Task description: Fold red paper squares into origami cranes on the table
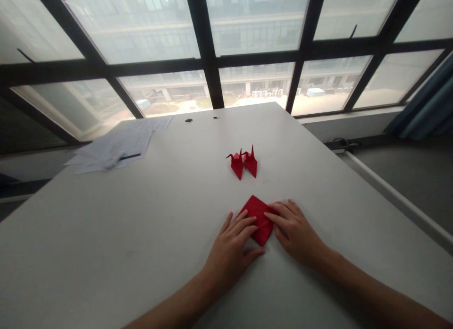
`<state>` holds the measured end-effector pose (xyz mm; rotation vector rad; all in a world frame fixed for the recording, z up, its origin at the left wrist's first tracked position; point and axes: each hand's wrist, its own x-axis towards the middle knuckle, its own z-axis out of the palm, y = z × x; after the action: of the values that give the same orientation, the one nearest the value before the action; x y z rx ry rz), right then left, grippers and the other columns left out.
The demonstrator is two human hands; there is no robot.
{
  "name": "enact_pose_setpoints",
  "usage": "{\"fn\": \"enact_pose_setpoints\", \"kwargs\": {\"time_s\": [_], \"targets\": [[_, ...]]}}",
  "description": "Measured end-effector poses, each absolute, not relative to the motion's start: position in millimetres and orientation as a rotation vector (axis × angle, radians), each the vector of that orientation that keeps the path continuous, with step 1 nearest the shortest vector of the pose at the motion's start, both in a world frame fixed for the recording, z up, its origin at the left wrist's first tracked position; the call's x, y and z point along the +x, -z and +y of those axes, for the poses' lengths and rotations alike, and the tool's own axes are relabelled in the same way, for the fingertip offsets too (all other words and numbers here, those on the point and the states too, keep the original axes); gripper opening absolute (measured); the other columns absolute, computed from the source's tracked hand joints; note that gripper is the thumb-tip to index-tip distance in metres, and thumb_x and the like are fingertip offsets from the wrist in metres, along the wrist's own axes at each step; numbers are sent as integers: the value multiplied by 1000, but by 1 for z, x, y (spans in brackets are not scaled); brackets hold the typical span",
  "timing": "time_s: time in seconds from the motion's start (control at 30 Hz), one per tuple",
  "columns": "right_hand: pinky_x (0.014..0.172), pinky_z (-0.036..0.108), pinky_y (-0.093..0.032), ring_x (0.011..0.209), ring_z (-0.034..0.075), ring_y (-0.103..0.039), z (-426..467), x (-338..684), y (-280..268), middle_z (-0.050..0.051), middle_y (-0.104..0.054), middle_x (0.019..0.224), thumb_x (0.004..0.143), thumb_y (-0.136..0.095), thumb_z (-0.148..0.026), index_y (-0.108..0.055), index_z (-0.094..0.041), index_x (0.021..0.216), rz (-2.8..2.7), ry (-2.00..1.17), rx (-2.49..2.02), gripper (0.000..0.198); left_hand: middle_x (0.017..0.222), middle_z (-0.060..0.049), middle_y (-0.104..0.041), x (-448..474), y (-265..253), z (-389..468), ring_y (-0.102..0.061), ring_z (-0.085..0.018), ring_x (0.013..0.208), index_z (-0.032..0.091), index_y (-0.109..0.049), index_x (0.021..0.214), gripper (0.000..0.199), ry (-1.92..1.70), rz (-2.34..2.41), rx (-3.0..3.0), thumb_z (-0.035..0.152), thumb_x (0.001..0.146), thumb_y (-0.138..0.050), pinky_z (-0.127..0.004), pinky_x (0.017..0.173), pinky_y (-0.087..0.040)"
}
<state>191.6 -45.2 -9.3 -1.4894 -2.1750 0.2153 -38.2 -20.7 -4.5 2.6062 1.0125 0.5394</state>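
Observation:
A folded square of red origami paper (260,215) lies flat on the white table, turned so that one corner points away from me. My left hand (231,246) rests on its left side, fingers spread and stretched out over the paper, with the thumb by the near corner. From the right, my right hand (293,227) lays its fingertips on the paper's right corner, the index finger reaching furthest in; its fingers are extended and slightly apart. Both hands cover parts of the paper's edges. Just beyond stand two folded red paper cranes, a left crane (237,164) and a right crane (250,162), close together.
The white table (159,253) stretches toward large windows (255,22) with dark frames. Loose paper sheets (123,135) with a dark pen (130,156) lie at the far left. A round hole (188,121) shows near the far edge. A blue curtain (424,107) hangs at right.

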Motion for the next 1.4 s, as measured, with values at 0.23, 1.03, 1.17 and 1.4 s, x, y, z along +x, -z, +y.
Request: {"fn": "enact_pose_setpoints", "kwargs": {"time_s": [0.23, 1.03, 1.17, 1.4], "targets": [[118, 57, -26, 126, 28, -48, -45, 194, 11, 9, -60, 130, 85, -51, -7, -67, -24, 124, -2157, -256, -1418, 45, 134, -7, -64, -37, 4, -21, -50, -30, 136, 26, -66, 114, 38, -566, 1042, 2529, 34, 80, -80, -60, 119, -27], [108, 52, -32, 104, 24, -57, -43, 197, 11, 2, -70, 102, 90, -69, -24, -74, -29, 89, -2085, -218, -1260, 7, 130, -6, -64, -35, -4, -24, -48, -28, 138, 24, -61, 112, 27, -554, 1032, 2470, 26, 86, -70, -60, 120, -21], [103, 49, -36, 101, 23, -56, -43, 196, 9, 2, -69, 98, 90, -68, -24, -73, -28, 86, -2088, -219, -1253, 7, 127, -5, -66, -36, -2, -23, -51, -27, 135, 24, -63, 103, 14, -557, 1035, 2446, 25, 90, -66, -60, 120, -21], [97, 45, -39, 100, 23, -54, -44, 194, 4, 4, -66, 98, 93, -63, -19, -68, -23, 85, -2076, -287, -1377, 10, 122, -4, -69, -37, 1, -19, -55, -23, 130, 25, -66, 102, 16, -603, 1051, 2421, 19, 98, -52, -57, 119, -25]]}}
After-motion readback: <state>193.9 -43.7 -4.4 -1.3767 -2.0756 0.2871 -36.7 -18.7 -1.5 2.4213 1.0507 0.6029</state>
